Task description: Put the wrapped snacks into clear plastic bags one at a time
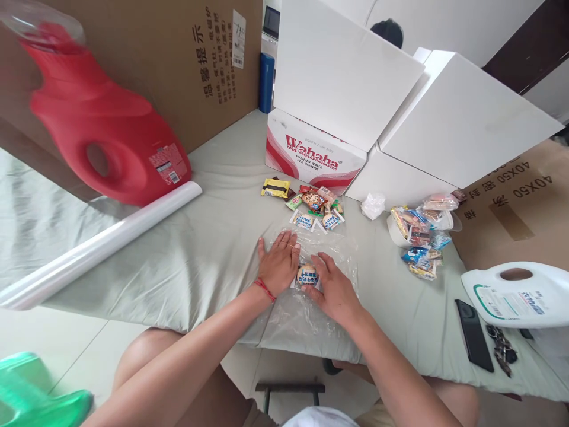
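- At the far left we see a red detergent bottle [120,124] on the cloth-covered table [222,237], with a white roll [102,246] lying just in front of it.
- Behind the bottle we find a brown cardboard box [169,53] with black Chinese print, and beside that a blue cylinder [266,83].
- Next we come to the left hand [280,261], a red cord bracelet [265,289] at its wrist. It lies palm down, fingers extended and gripping nothing, on a clear plastic sheet [288,320].
- On that sheet, between the two hands, we see the round-biscuit packet [307,275].
- Behind it we have a heap of wrapped snacks [314,200], in front of a Wahaha water carton [315,151].
- The right hand [335,290] has its thumb and fingers apart around the packet's right side; we cannot tell how firmly it touches.
- Farther right we notice crumpled clear plastic [373,205], then a white bowl [397,233] full of snacks.
- Last we see a black phone [474,335], keys [502,350] and a white jug [551,296].
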A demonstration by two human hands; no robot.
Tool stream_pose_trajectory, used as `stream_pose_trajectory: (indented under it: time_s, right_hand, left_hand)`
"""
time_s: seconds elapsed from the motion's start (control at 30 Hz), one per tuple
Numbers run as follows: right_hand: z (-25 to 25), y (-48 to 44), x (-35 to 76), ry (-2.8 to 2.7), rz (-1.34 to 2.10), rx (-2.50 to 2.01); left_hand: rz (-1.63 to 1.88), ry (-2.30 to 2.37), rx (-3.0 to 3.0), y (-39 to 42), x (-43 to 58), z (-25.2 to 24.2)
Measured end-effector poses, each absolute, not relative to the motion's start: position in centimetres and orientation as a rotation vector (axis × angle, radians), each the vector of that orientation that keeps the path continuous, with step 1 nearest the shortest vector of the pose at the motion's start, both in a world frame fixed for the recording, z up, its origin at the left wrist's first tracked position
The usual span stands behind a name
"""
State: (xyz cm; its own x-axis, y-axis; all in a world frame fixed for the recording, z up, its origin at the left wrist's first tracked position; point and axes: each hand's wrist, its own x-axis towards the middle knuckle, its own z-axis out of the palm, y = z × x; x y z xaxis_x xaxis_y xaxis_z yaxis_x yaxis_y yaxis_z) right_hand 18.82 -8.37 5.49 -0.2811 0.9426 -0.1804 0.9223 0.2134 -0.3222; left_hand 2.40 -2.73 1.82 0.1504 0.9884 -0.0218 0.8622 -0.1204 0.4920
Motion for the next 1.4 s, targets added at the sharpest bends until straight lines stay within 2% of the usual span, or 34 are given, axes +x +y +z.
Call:
stream_pose_trajectory:
  time_s: [0.13,0.73,0.9,1.07,1.27,1.4]
  right_hand:
    - [5.6,-7.2,19.7,-2.517,0.536,-1.807]
    - [5.4,-4.4,23.4,-2.226,0.69,-1.706]
    - [4.6,-4.5,22.2,-2.378,0.677,-1.62]
    - [5.7,-8.2,23.5,-2.293,0.597,-1.489]
    - [4.0,-15.4,26.8,-2.321,0.624,-1.434]
    - [2.3,-16.5,27.7,-2.151,0.51,-1.458]
  left_hand:
    - [0.452,1.768,2.084,-2.9,2.5,1.5]
    - [0.449,1.756,2.144,-3.2,2.4,0.7]
    - [0.437,1.791,2.103,-3.3,2.4,1.4]
    - [0.721,1.842,2.285,-4.4,1.7,1.8]
    - [0.933,1.211,2.587,-4.5,0.0,0.8]
    - [0.939,1.058,2.509,-4.0,-0.8,0.6]
